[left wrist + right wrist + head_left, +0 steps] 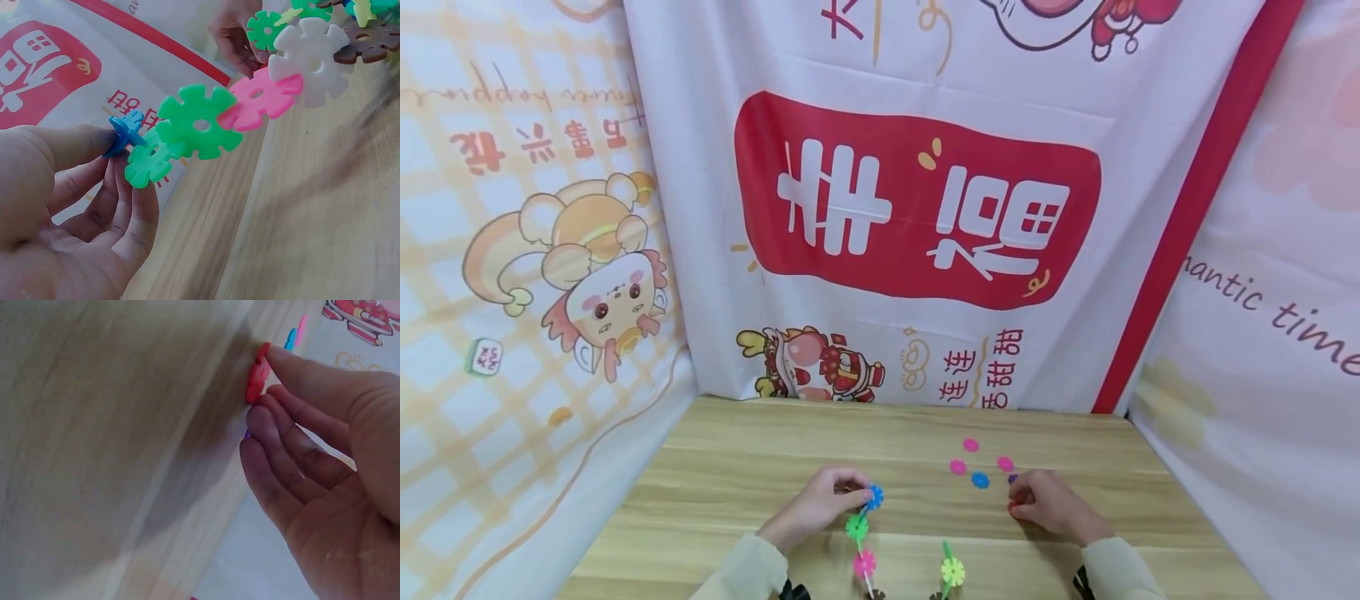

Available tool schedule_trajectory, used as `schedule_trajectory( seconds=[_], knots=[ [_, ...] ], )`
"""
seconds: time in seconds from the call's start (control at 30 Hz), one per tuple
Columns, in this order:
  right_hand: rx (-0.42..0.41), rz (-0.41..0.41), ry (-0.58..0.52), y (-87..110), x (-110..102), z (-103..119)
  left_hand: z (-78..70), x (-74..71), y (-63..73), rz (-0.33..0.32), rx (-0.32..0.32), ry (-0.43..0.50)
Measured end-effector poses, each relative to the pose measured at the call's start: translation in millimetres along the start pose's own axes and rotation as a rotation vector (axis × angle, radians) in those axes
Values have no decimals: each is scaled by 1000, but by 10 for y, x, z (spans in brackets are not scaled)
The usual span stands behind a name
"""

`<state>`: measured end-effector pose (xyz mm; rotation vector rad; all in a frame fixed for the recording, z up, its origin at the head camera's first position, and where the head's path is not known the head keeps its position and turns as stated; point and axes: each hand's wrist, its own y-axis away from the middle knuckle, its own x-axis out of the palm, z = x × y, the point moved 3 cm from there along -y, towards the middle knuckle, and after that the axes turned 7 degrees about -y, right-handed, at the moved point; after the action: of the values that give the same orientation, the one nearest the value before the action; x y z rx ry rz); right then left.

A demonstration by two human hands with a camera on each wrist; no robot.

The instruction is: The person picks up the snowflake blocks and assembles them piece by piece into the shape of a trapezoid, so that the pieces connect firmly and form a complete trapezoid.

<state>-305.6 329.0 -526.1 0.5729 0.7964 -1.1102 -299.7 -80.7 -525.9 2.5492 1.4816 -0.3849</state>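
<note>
My left hand [820, 502] pinches a blue snowflake disc [127, 132] between thumb and fingers, at the end of a chain of interlocked plastic discs. From it run two green discs [195, 124], a pink disc [265, 99], a white disc [312, 59] and a brown disc [370, 45] in the left wrist view. A yellow disc [952, 571] belongs to the chain's part nearer the right. Low over the wooden table, my right hand [1054, 506] pinches a red snowflake disc [257, 374] by its edge. A purple disc [1012, 479] is partly hidden behind its fingers.
Several loose discs lie on the table [737, 467] just left of the right hand: pink discs [971, 445] and a blue disc [980, 481]. Printed cloth [917, 358] hangs at the table's back edge and along both sides.
</note>
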Motion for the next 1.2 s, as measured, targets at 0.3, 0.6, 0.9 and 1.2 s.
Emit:
schedule_trajectory(
  seconds=[0.3, 0.6, 0.9, 1.2],
  knots=[
    [34, 2, -61, 0, 10, 17, 33, -2, 52, -10, -36, 26],
    [-170, -9, -174, -74, -20, 524, 23, 4, 64, -15, -34, 26],
    [-279, -18, -256, -248, 131, 963, 23, 14, 83, -23, -36, 20],
    [-331, -9, -296, -419, 383, 1315, -30, 31, 100, -26, -7, 15]
  ],
)
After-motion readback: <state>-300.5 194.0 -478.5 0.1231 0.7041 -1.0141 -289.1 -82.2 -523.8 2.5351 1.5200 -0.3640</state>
